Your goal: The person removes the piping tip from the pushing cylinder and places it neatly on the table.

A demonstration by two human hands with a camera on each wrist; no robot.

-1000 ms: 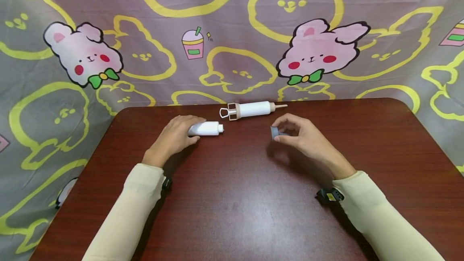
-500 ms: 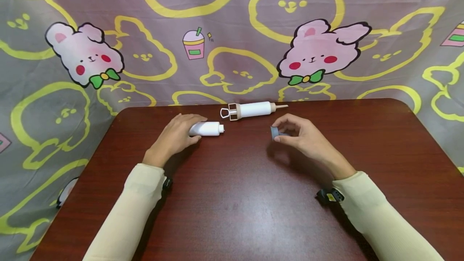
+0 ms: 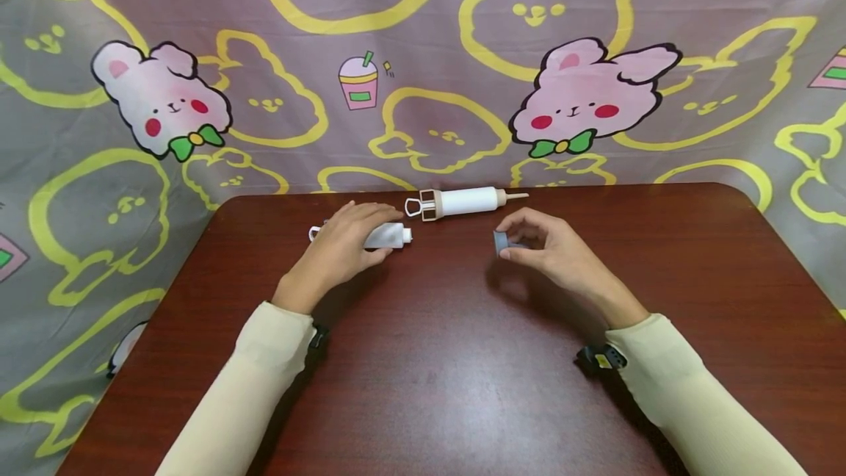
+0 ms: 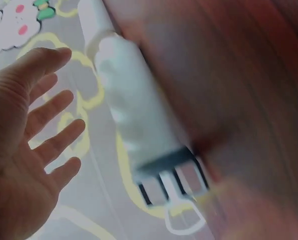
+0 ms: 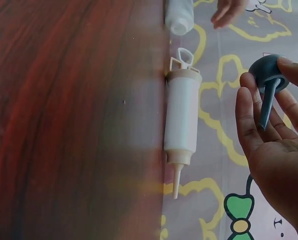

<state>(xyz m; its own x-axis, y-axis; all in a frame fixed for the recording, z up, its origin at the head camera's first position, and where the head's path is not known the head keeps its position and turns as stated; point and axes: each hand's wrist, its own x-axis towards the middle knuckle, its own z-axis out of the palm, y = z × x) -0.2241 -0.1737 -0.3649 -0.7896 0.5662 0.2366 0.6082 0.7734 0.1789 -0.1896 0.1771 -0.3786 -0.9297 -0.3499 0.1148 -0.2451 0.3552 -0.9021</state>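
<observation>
A white syringe-like dispenser lies on the left part of the table, its short neck pointing right. My left hand is over its middle. In the left wrist view, this dispenser shows a dark flange and a white loop handle, and the spread fingers are apart from the barrel. My right hand pinches a blue-grey nozzle between thumb and fingertips above the table. Seen from the right wrist, that nozzle has a rounded base and a thin spout.
Behind the hands, a second white dispenser with beige ends and a thin tip lies along the table's back edge. The reddish-brown wooden table meets a patterned cloth backdrop there.
My left hand has shifted right along the dispenser, uncovering its white loop handle on the left. The right hand still holds the nozzle in the same place. The head view has shifted slightly.
</observation>
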